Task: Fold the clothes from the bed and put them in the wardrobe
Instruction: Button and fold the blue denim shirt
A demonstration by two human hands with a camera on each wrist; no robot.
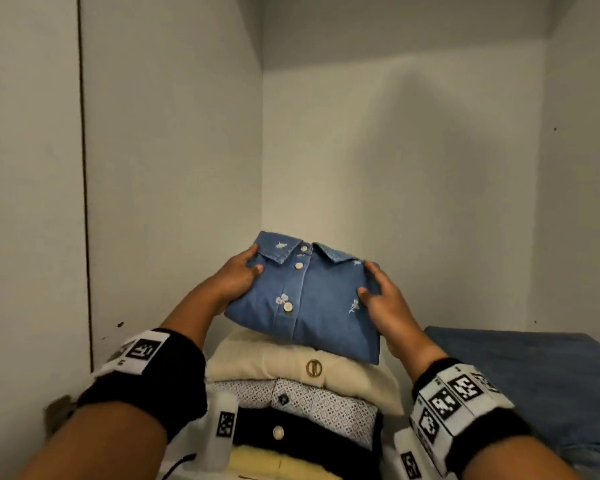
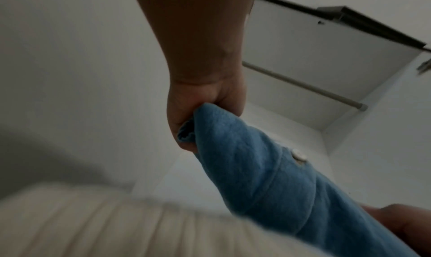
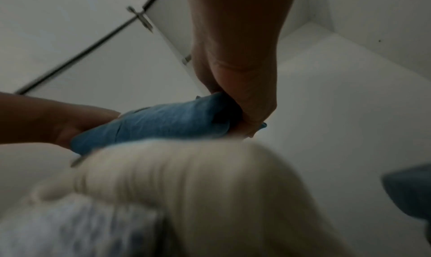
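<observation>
A folded blue denim shirt (image 1: 321, 299) with white buttons is held over a stack of folded clothes inside the wardrobe. My left hand (image 1: 238, 275) grips its left edge, thumb on top, and my right hand (image 1: 383, 299) grips its right edge the same way. The shirt's front end rests on or just above a cream knit top (image 1: 291, 363) with a gold ring button. In the left wrist view my left hand (image 2: 198, 111) clutches the shirt's fold (image 2: 247, 159). The right wrist view shows my right hand (image 3: 245, 102) pinching the blue shirt (image 3: 163, 122) above the cream knit (image 3: 198, 178).
Below the cream knit lie a patterned white shirt (image 1: 326, 403), a black garment (image 1: 291, 431) and a pale yellow one (image 1: 257, 462). A folded blue garment (image 1: 534, 375) lies to the right on the shelf. White wardrobe walls (image 1: 395, 168) close in behind and at both sides.
</observation>
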